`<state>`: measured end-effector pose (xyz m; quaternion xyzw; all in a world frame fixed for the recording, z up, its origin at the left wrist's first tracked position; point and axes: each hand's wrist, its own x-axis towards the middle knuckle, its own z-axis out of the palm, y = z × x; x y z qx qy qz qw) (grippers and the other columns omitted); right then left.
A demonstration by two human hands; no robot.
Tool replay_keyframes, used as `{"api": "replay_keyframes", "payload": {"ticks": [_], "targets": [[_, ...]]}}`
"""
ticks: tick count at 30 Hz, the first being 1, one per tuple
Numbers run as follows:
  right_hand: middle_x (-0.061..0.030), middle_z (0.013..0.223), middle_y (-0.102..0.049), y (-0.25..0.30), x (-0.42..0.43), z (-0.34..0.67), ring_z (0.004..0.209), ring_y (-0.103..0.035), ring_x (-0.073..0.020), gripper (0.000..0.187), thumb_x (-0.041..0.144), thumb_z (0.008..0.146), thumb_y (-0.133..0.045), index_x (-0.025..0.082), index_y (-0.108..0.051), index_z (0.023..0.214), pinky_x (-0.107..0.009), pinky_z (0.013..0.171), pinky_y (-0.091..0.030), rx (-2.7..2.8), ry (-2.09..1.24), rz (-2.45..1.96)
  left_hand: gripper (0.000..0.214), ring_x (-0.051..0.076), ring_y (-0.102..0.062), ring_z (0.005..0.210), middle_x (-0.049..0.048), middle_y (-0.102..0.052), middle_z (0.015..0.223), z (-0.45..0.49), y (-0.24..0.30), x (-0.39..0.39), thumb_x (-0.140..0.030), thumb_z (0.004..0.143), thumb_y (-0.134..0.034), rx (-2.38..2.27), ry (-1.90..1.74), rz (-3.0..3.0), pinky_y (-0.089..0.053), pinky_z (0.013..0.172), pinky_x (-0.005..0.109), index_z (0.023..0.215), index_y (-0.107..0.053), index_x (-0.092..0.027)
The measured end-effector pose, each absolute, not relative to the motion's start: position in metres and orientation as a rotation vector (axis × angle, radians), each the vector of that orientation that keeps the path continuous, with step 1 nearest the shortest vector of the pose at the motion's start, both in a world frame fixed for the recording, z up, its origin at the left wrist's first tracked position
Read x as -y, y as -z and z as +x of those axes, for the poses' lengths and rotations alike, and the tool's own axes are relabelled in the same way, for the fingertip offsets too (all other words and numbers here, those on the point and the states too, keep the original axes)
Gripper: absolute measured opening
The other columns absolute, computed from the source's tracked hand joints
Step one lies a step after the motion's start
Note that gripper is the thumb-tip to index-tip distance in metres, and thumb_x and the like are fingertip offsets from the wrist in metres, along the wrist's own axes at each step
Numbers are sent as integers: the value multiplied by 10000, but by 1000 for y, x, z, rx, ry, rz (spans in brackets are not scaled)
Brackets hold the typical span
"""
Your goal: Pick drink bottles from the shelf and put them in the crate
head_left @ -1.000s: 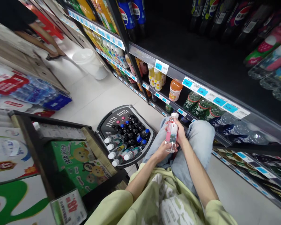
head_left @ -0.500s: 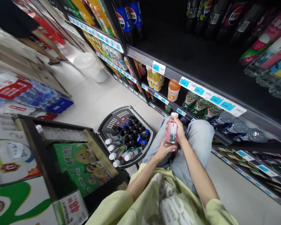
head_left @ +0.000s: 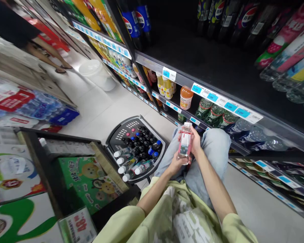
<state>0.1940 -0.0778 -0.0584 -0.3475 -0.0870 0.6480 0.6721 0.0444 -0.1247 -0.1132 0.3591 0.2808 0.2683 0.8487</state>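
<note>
A clear plastic bottle [head_left: 185, 143] with a white cap and a pink-and-white label is held upright over my knees. My left hand [head_left: 177, 162] grips it near its base. Higher up, my right hand [head_left: 195, 140] wraps its right side, with fingertips showing at the left edge. To the left of my legs stands a dark basket [head_left: 120, 130] filled with bottles. White-capped bottles [head_left: 129, 164] lean at its near side, and dark bottles [head_left: 142, 143] crowd its middle.
Drink shelves [head_left: 212, 98] run along the right, with an orange drink bottle [head_left: 186, 98] and green bottles [head_left: 212, 113] on a lower level. A white bucket [head_left: 97, 74] stands on the floor. Stacked cartons [head_left: 88, 179] are at left. Another person's legs [head_left: 49, 55] show far left.
The bottle has turned slightly in my hands, so more of its label faces me. The view has shifted a little; the basket and shelf goods stay as they were.
</note>
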Motion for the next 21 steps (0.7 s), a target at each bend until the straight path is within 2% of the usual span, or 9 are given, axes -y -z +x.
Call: {"api": "replay_keyframes", "payload": {"ticks": [4, 8, 14, 21], "targets": [[-80, 878, -843, 55, 81, 198, 660, -787, -253, 498, 697, 896, -716, 215, -733, 1019, -356, 558, -640, 211, -1551, -671, 602, 186, -654, 662, 41, -703, 806, 38, 116, 125, -590, 679, -982, -479, -492, 675, -515, 657, 336, 1035, -725, -177], [-63, 786, -796, 57, 80, 198, 667, -791, -257, 479, 712, 925, -680, 234, -695, 953, -333, 531, -617, 180, -1534, -684, 571, 199, -655, 693, 50, -709, 828, 38, 116, 126, -565, 684, -963, -502, -481, 689, -523, 672, 353, 1017, -722, -170], [-23, 735, -763, 65, 75, 199, 559, -723, -207, 531, 756, 841, -782, 237, -693, 912, -298, 454, -562, 167, -1485, -758, 480, 200, -664, 723, 61, -726, 844, 40, 110, 124, -516, 735, -915, -550, -479, 675, -530, 728, 361, 976, -728, -146], [-8, 731, -763, 66, 74, 201, 534, -714, -194, 574, 785, 804, -823, 238, -693, 921, -301, 443, -564, 109, -1464, -834, 612, 219, -694, 746, 76, -782, 916, 43, 115, 127, -573, 655, -1009, -660, -522, 676, -544, 729, 360, 1009, -730, -159]]}}
